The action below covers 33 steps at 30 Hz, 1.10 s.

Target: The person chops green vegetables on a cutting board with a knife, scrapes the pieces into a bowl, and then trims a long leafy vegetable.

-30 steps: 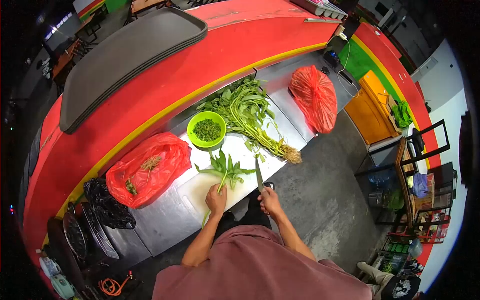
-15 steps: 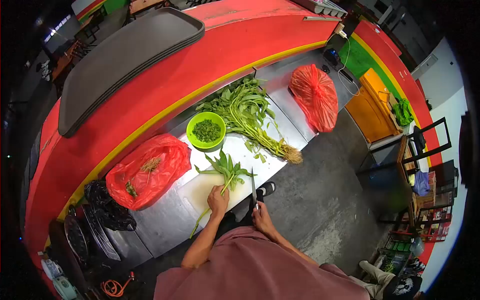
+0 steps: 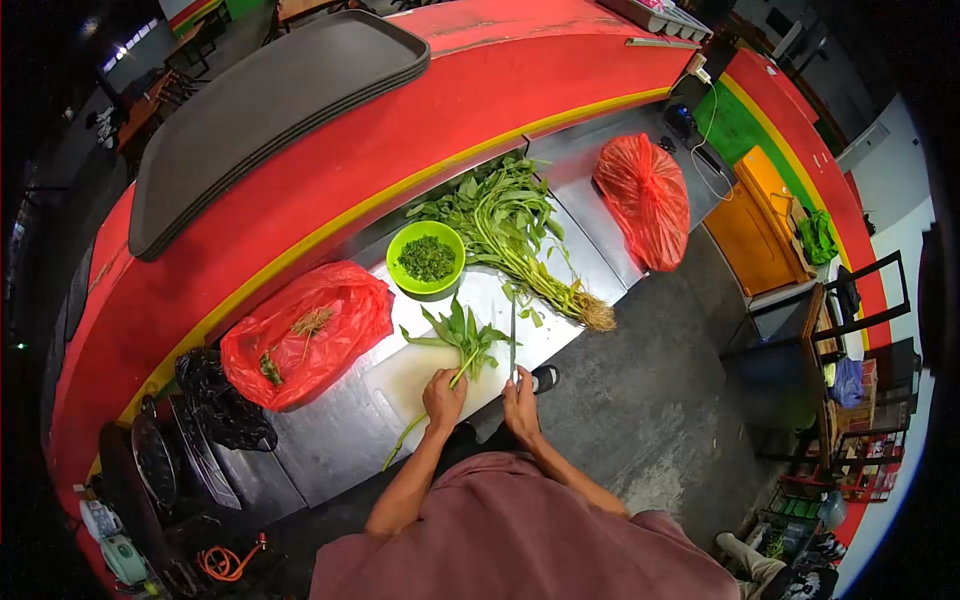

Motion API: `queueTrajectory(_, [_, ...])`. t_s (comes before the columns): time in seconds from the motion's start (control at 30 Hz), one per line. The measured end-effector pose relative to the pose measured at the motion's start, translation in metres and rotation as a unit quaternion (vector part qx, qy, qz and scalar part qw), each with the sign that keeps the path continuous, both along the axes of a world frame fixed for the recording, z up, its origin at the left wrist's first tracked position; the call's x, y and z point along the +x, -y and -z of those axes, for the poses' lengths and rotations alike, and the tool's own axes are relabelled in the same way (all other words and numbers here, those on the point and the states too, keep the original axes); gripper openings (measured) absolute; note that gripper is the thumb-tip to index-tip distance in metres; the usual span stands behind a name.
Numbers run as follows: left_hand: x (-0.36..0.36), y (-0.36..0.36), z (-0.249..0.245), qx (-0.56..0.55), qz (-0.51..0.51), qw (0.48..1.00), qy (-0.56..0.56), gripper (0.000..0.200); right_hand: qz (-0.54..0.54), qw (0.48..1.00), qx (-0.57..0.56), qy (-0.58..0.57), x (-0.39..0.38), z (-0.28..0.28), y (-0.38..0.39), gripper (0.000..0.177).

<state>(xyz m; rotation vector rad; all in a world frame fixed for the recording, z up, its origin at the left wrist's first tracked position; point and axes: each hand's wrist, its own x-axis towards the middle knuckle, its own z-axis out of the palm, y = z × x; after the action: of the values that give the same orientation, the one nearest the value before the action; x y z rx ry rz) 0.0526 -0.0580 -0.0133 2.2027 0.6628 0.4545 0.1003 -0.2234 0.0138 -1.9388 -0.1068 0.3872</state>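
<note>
Over the near part of a white cutting board [image 3: 395, 384], my left hand [image 3: 443, 400] is closed around the stem of a leafy green sprig [image 3: 468, 345]. The sprig's leaves point away from me and its stem end hangs toward the table's near edge. To the right, my right hand [image 3: 521, 408] is wrapped round the handle of a knife [image 3: 513, 335], blade pointing away, beside the leaves. A lime-green bowl [image 3: 458, 246] of chopped greens stands beyond the board. Right of it lies a large bunch of leafy stems [image 3: 500, 225] with roots.
An open red plastic bag [image 3: 350, 330] and a black bag [image 3: 225, 405] are at the left. A tied red bag [image 3: 645, 200] sits at the right. Dark trays [image 3: 270, 110] lie on the red ledge [image 3: 520, 60]. A person's leg [image 3: 750, 560] shows at the lower right.
My right hand and the knife have moved slightly away from me, and the blade now stands more upright in view. The whole view has shifted slightly.
</note>
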Motion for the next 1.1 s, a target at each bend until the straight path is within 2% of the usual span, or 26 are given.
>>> queueTrajectory(0.13, [0.001, 0.001, -0.001, -0.011, -0.014, 1.0, -0.002, 0.016, 0.022, 0.996, 0.057, -0.061, -0.005, -0.019, 0.026, 0.04])
queueTrajectory(0.23, [0.002, -0.001, 0.002, -0.003, -0.01, 1.0, 0.014, 0.017, -0.022, 0.998, 0.014, -0.055, -0.015, -0.048, 0.06, 0.035])
queueTrajectory(0.3, [0.002, -0.001, -0.001, -0.009, -0.011, 1.0, 0.006, 0.016, -0.065, 0.988, -0.069, -0.125, -0.023, -0.068, 0.078, 0.035])
queueTrajectory(0.43, [0.003, -0.003, 0.001, -0.012, 0.002, 1.0, 0.007, 0.015, -0.063, 0.982, -0.08, -0.158, -0.035, -0.078, 0.082, 0.033])
queueTrajectory(0.53, [0.003, -0.002, 0.003, -0.004, 0.004, 1.0, 0.007, 0.016, -0.073, 0.983, -0.094, -0.141, -0.038, -0.068, 0.068, 0.038])
queueTrajectory(0.77, [0.0, -0.005, 0.006, -0.022, 0.024, 0.999, 0.029, 0.015, -0.092, 0.99, -0.046, -0.094, -0.031, -0.021, 0.038, 0.035])
queueTrajectory(0.93, [0.001, -0.006, 0.003, -0.03, 0.036, 0.999, 0.009, 0.014, -0.122, 0.985, -0.021, -0.116, -0.024, -0.03, 0.018, 0.035])
queueTrajectory(1.1, [0.002, 0.001, -0.004, -0.006, 0.031, 0.999, -0.009, 0.016, -0.125, 0.989, -0.014, -0.081, -0.025, -0.011, 0.004, 0.036])
